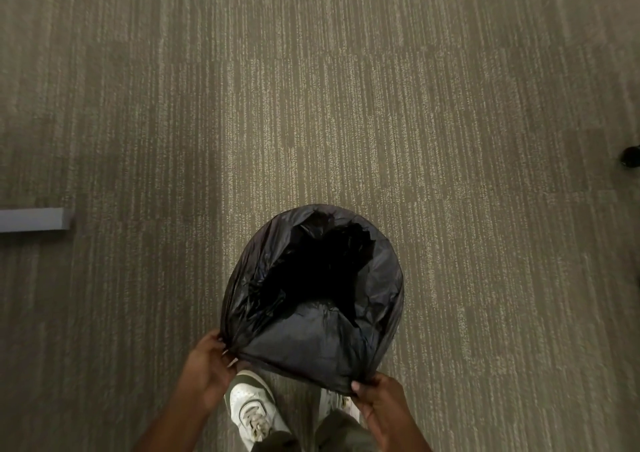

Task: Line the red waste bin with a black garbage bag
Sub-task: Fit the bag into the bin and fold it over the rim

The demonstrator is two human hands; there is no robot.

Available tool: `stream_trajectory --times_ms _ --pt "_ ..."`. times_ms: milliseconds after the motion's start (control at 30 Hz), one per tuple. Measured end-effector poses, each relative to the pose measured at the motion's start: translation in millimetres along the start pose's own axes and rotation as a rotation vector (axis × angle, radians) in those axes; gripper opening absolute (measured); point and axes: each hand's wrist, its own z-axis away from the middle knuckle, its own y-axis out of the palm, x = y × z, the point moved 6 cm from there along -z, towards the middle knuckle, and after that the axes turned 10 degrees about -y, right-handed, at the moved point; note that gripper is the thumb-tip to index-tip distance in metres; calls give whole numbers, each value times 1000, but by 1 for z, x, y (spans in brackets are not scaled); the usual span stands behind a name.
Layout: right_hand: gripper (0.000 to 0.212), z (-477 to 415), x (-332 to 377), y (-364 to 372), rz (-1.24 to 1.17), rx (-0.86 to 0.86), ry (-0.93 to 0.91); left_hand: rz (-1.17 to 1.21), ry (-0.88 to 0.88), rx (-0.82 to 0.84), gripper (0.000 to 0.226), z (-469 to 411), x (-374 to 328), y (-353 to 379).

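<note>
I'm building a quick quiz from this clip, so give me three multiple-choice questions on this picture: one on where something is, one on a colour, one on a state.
1. Where does the black garbage bag sit?
A. on a table
B. on the carpet, ahead of the shoes
C. on a chair

2. What colour is the shoe?
A. mostly white
B. red
C. blue

3. How is the bag's mouth?
A. knotted
B. folded flat
C. spread open

B: carpet surrounds it. A: white upper with laces. C: the left hand and right hand pinch its near edge, the dark interior showing.

Single head-worn view, looking steeply down from standing height, carpet floor [311, 87] filling the wide frame
</note>
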Motion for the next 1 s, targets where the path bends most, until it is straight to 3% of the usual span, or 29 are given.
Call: stream_trajectory --times_ms 133,233,333,400,467,567,767,900,1000 --pt "17 -15 2 -10 152 -10 -50 -57 21 -135 23 -16 -3 3" --pt "16 -24 7 -12 365 -15 -118 -49 53 -143 28 -24 -6 13" --pt "21 -29 11 -9 451 -28 -148 45 66 -22 28 -21 -5 25" --pt "22 -28 14 -5 477 -47 -163 105 61 117 46 -15 -3 34" --pt "18 -23 20 -1 531 -66 -182 66 98 140 55 -8 -3 40" --pt "14 -13 19 -1 478 -42 -145 -33 243 -43 14 -3 -10 36" --pt "9 -10 8 0 403 -1 -86 -68 240 -163 16 -12 -17 20" --pt "8 -16 7 2 311 -37 -52 -106 183 -159 27 -28 -26 16" --pt "10 -28 10 -1 279 -48 -76 -160 174 -209 20 -39 -41 21"
